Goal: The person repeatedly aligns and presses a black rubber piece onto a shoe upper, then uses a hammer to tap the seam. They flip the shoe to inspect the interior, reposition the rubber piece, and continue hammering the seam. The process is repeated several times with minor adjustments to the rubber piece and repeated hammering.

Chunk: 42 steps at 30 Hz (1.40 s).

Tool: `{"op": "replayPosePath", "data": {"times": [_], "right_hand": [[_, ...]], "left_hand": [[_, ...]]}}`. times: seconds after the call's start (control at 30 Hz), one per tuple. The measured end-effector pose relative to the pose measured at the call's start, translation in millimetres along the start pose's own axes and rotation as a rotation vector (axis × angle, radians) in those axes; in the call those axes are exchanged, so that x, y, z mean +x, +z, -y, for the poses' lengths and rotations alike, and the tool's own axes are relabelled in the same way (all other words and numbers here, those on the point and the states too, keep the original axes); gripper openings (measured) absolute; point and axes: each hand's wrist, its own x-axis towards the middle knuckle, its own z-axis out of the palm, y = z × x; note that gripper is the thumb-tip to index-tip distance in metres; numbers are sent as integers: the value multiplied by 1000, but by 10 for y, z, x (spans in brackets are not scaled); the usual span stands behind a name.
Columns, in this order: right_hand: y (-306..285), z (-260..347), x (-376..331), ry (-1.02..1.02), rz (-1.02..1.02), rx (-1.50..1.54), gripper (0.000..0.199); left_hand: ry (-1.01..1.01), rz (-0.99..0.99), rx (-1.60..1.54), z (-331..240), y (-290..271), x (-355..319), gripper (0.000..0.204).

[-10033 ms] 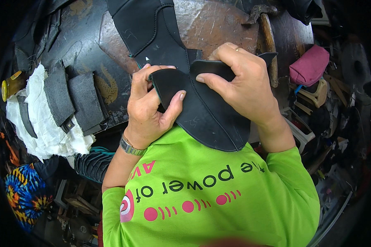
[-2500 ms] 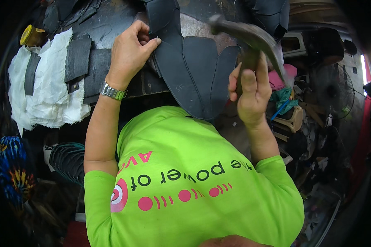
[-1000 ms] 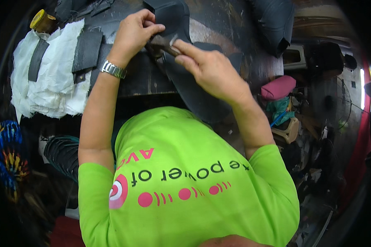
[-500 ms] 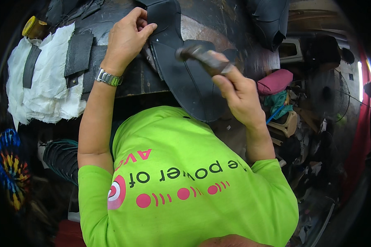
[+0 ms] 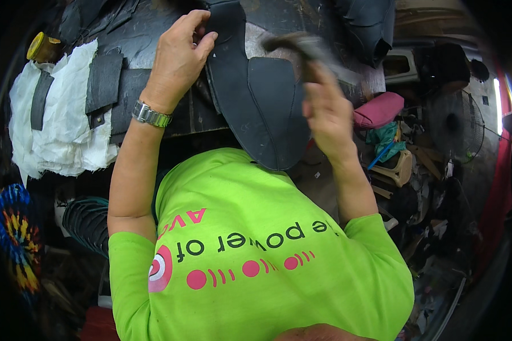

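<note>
A black stitched leather piece [image 5: 267, 122], shaped like a boot upper, lies over the near edge of the dark worktable [image 5: 153, 51], its rounded end hanging toward my lap. My left hand [image 5: 179, 59] is closed at the left edge of its upper part. The thumb and curled fingers rest there, though the exact hold is partly hidden. To the right of the piece, my right hand [image 5: 329, 111] grips a hammer [image 5: 301, 44], raised above the leather and smeared by motion. Its head points left and does not touch the leather.
White cloth [image 5: 62, 131] with black strips [image 5: 104, 82] covers the table's left side, near a yellow container [image 5: 42, 46]. Another black leather piece [image 5: 367, 28] lies at the far right. Beyond are a pink pouch [image 5: 379, 109], a fan [image 5: 455, 125] and floor clutter.
My right hand has lifted the hammer up and to the right, away from the leather. My left hand stays almost in place at the leather's edge.
</note>
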Motion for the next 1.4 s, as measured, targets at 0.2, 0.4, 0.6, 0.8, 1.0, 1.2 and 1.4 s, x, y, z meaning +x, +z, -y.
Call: {"op": "replayPosePath", "data": {"times": [0.2,0.4,0.6,0.8,1.0,1.2,1.4], "right_hand": [[44,-312,508,-285,-37,-226,33],[-325,-678,1012,-162,-351,-535,35],[-190,-557,1384,-296,-265,-45,59],[-268,-208,1481,133,314,721,90],[-62,-145,1774,384,508,1007,104],[-57,-220,1988,198,270,1476,39],[28,-91,1457,116,297,1449,77]], "left_hand": [[-83,37,92,38,6,-3,44],[195,-262,208,-239,-35,-114,60],[449,242,338,-554,567,-178,52],[376,283,161,-631,541,-191,45],[604,171,-220,-1028,79,-241,49],[800,304,-441,-1145,-241,-236,52],[441,119,-349,-870,-183,-275,41]]}}
